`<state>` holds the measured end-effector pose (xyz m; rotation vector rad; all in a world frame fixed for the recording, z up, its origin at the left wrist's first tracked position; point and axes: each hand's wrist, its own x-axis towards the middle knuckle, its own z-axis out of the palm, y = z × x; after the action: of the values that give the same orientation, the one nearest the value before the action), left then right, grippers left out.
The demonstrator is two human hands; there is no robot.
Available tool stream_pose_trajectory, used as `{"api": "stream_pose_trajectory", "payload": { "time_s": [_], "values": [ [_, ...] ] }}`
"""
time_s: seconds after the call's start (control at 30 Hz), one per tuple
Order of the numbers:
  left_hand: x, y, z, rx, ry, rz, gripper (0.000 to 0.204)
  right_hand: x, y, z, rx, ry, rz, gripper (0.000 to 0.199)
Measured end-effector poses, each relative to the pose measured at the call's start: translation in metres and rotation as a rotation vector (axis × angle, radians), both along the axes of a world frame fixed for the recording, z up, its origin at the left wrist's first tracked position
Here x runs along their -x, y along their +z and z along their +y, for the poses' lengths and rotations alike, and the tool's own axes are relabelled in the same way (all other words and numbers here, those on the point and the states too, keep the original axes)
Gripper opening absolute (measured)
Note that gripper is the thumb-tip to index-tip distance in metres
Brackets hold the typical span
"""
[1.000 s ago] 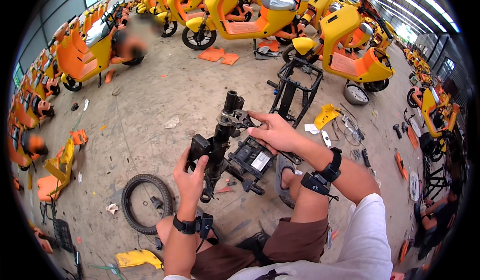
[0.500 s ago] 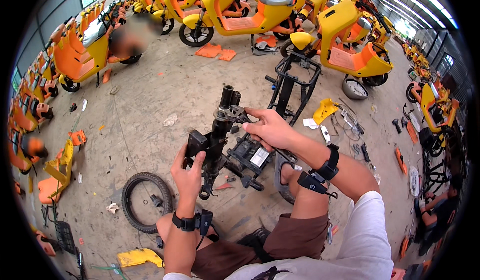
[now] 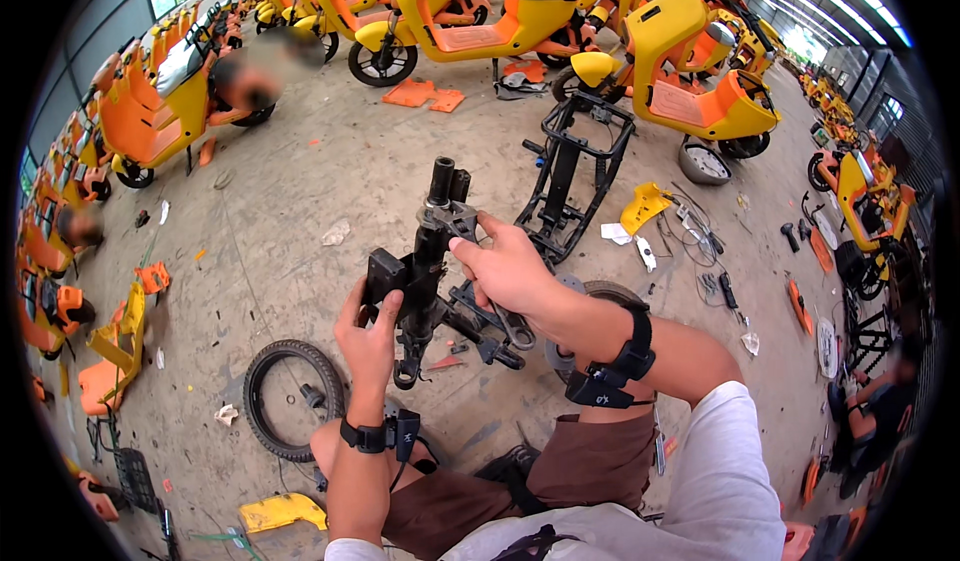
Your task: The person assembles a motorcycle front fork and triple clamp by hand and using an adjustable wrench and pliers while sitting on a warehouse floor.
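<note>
left hand (image 3: pixel 368 333) gripping black fork assembly (image 3: pixel 420 281), right hand (image 3: pixel 508 269) on wrench (image 3: pixel 497 313)

bare forearms, black strapped wrist devices, white short sleeve, brown shorts, black chest strap.

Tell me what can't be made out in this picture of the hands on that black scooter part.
- Head view: the right hand covers where the wrench meets the black fork assembly.
- The left hand hides the assembly's lower left side.
- A person by the orange scooters is blurred.
- Small parts near the yellow panel are too small to identify.
</note>
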<state>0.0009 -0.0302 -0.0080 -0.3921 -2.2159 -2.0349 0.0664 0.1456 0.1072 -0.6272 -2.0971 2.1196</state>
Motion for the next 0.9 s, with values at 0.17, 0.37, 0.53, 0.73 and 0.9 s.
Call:
{"api": "stream_pose_trajectory", "payload": {
  "time_s": [0.17, 0.37, 0.53, 0.73, 0.9],
  "values": [
    [-0.001, 0.0, 0.004, -0.032, 0.014, -0.006, 0.054, -0.004, 0.0, -0.012, 0.107, -0.069, 0.05, 0.023],
    [0.0, 0.006, 0.002, -0.065, 0.0, -0.008, 0.055, 0.008, -0.005, -0.039, 0.422, -0.192, 0.143, 0.043],
    [-0.006, 0.016, -0.002, 0.031, -0.002, -0.028, 0.055, -0.022, -0.008, -0.001, 0.291, -0.095, 0.151, 0.075],
    [-0.003, 0.015, 0.002, -0.005, -0.013, -0.015, 0.052, -0.009, -0.004, 0.076, -0.179, 0.286, 0.015, 0.067],
    [-0.003, 0.013, 0.001, 0.003, 0.014, -0.013, 0.053, 0.011, 0.002, 0.094, -0.398, 0.433, -0.003, 0.064]
  ]
}}
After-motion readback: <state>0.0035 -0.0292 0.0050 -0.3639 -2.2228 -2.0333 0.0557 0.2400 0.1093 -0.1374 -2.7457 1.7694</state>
